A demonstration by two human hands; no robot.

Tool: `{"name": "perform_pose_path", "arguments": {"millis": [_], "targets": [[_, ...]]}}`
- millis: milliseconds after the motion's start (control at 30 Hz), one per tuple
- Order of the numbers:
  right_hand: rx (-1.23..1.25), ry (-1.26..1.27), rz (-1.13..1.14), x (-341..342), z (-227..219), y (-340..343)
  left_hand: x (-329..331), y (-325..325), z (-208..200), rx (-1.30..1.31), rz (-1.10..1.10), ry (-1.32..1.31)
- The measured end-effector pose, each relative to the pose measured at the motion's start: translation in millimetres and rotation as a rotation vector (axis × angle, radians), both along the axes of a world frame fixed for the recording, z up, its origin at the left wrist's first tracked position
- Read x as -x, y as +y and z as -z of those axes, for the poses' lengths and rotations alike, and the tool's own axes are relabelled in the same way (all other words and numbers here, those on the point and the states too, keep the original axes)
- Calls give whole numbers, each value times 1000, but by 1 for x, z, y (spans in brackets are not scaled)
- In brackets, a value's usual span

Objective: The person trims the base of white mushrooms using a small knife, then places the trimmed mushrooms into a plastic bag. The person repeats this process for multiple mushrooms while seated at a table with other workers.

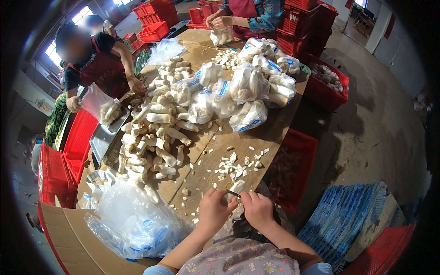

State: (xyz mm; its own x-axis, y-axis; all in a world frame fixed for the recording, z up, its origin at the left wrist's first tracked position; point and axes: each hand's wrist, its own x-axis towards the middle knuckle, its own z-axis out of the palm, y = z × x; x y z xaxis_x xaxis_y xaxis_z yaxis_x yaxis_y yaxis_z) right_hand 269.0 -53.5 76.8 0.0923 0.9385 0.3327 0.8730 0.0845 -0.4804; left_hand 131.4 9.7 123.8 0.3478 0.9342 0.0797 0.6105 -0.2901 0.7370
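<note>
At the near edge of the table, my hands are close together over a pale king oyster mushroom [238, 186]. My left hand [213, 210] is closed around its lower end, the fingertips partly hiding it. Pinched in my right hand [258, 208] is a small dark knife [233, 193], which lies across the mushroom. Just beyond my hands, white mushroom trimmings [238, 168] are scattered on the cardboard-covered table [206, 158]. A large heap of whole king oyster mushrooms [158, 133] lies farther left.
Bagged mushrooms [245, 85] are piled mid-table. Clear plastic bags [137, 220] lie left of my forearm. A red crate [293, 169] stands right of the table. One co-worker [98, 68] at left holds a bag over a scale [107, 133]; another person's hands [220, 22] hold a bag at the far end.
</note>
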Motion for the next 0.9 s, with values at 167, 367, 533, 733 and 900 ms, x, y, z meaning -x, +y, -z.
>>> {"name": "perform_pose_path", "arguments": {"millis": [167,367,533,733,900], "targets": [[26,-69,27,-1,1,0,2,1,-3,21,-9,22],[13,-181,171,-18,16,6,4,2,-12,-4,10,26],[69,-2,286,-30,22,5,6,3,-15,-84,29,46],[85,888,254,-17,8,15,2,0,-14,-56,66,-15],[127,1144,296,-21,5,19,4,-1,-10,-146,114,-37]]}}
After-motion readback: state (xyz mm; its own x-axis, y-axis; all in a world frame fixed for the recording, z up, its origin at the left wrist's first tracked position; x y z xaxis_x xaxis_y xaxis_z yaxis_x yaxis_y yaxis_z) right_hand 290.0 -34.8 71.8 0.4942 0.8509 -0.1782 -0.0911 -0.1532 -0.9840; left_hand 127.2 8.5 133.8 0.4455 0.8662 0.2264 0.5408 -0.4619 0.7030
